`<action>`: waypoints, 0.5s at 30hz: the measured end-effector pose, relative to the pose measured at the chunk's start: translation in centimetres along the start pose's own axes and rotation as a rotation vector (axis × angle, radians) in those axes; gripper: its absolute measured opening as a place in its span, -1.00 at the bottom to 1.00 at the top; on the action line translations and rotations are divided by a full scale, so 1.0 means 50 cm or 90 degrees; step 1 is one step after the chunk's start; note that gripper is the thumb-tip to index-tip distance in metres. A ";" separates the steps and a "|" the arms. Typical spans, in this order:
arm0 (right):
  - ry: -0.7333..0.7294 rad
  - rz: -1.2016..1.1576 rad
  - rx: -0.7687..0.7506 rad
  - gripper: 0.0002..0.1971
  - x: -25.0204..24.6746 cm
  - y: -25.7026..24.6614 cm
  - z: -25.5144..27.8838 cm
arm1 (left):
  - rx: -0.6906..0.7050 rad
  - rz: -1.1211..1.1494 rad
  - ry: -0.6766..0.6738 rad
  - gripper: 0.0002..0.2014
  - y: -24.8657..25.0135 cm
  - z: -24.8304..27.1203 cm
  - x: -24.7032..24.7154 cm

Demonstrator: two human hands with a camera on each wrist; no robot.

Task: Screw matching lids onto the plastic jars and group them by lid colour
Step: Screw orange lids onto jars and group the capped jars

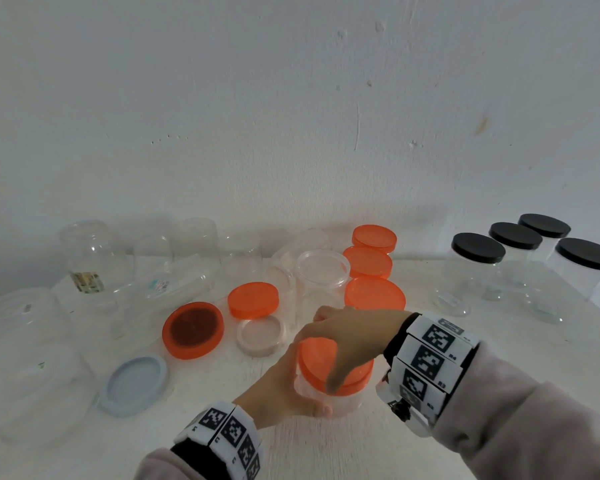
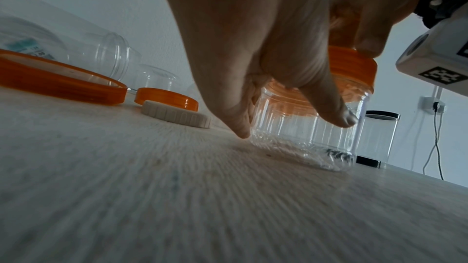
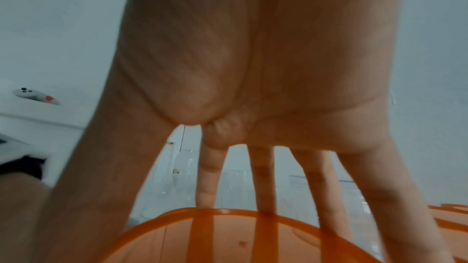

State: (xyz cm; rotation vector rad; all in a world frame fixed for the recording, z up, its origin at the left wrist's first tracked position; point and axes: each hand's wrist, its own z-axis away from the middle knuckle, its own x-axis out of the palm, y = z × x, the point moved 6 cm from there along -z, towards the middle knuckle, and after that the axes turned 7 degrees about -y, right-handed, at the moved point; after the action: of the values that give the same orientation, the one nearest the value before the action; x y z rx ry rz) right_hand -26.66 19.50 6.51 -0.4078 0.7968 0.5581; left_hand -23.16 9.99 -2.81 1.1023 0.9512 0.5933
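Both hands clamp one upright jar (image 1: pixel 329 400): left (image 1: pixel 284 386) round body, right (image 1: pixel 347 337) gripping orange lid (image 1: pixel 321 362).

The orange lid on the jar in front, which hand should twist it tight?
Right hand: its fingers already drape over the orange lid, while the left hand grips the clear jar below.

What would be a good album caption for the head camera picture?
Left hand steadies a clear jar while the right hand grips its orange lid; four black-lidded jars wait aside.

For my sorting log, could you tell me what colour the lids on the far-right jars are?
Black lids, clearest in the head view.
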 end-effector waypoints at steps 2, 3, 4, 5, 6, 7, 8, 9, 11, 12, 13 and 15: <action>0.012 0.009 0.018 -0.14 0.000 0.004 -0.002 | -0.022 -0.010 0.011 0.03 -0.007 -0.001 -0.002; 0.017 0.016 0.028 -0.13 0.001 0.005 -0.004 | -0.028 -0.015 0.013 0.02 -0.010 -0.001 -0.003; 0.024 0.019 0.037 -0.11 0.001 0.005 -0.006 | -0.030 -0.019 0.013 0.02 -0.011 -0.001 -0.003; 0.032 0.017 0.049 -0.10 0.002 0.007 -0.008 | -0.031 -0.022 0.011 0.02 -0.012 -0.001 -0.002; 0.039 0.014 0.063 -0.09 0.003 0.008 -0.010 | -0.032 -0.025 0.009 0.02 -0.012 -0.001 -0.002; 0.045 0.011 0.075 -0.07 0.004 0.009 -0.011 | -0.033 -0.026 0.008 0.02 -0.012 -0.001 -0.002; 0.046 0.010 0.084 -0.05 0.006 0.011 -0.012 | -0.032 -0.024 0.006 0.03 -0.012 -0.002 -0.002; 0.039 0.011 0.089 -0.02 0.008 0.011 -0.011 | -0.033 -0.020 0.007 0.03 -0.013 -0.002 -0.002; 0.007 0.020 0.081 0.06 0.014 0.011 -0.008 | -0.036 -0.013 0.014 0.02 -0.015 -0.003 -0.003; -0.009 0.029 0.068 0.08 0.017 0.010 -0.005 | -0.038 -0.012 0.016 0.02 -0.016 -0.003 -0.004; -0.016 0.037 0.055 0.09 0.018 0.009 -0.001 | -0.038 -0.011 0.017 0.01 -0.017 -0.003 -0.004; -0.013 0.031 0.036 0.06 0.018 0.011 0.001 | -0.037 -0.005 0.014 0.00 -0.018 -0.004 -0.003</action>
State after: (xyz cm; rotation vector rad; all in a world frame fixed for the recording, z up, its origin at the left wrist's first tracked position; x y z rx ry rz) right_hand -26.46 20.27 5.81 -0.3310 0.8024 0.5836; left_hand -23.47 9.61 -3.64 1.0418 0.9518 0.6241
